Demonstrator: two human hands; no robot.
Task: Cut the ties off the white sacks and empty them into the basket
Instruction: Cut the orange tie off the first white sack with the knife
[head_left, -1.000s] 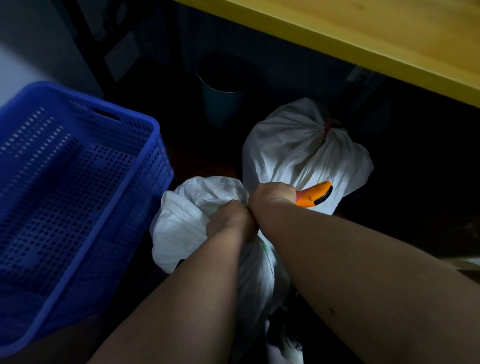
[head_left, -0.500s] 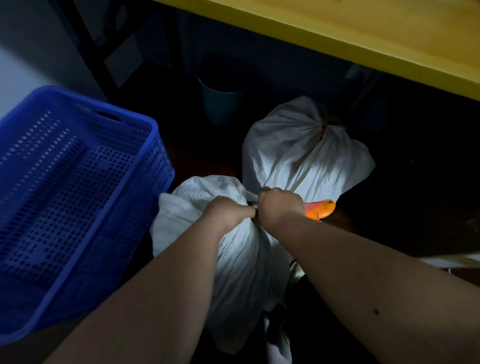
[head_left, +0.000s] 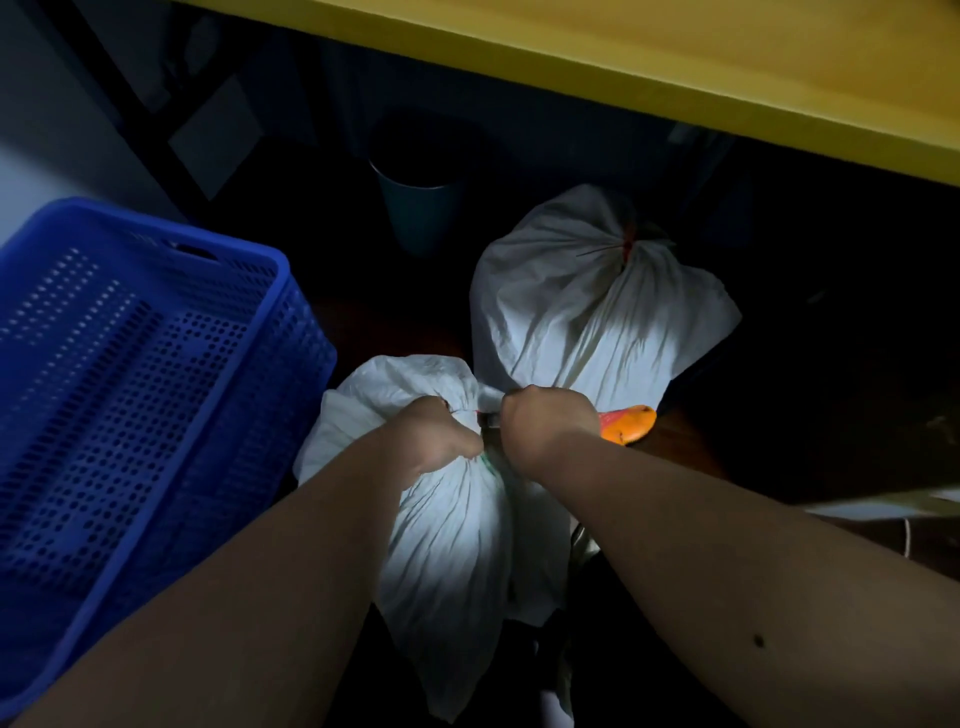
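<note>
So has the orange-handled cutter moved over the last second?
Yes. The orange-handled cutter, gripped in the right hand, has dropped lower against the far tied sack, and its handle now points more sideways than upward.

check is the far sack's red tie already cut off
No, the far sack still has its neck bunched shut by the red tie.

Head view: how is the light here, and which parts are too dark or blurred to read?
Head view: dim overall; a bright patch falls on the near sack below the left hand; the floor under the yellow table is almost black; the far sack is grey but readable; the tool in the right hand shows only an orange handle; a pale object at the right edge is smeared.
</note>
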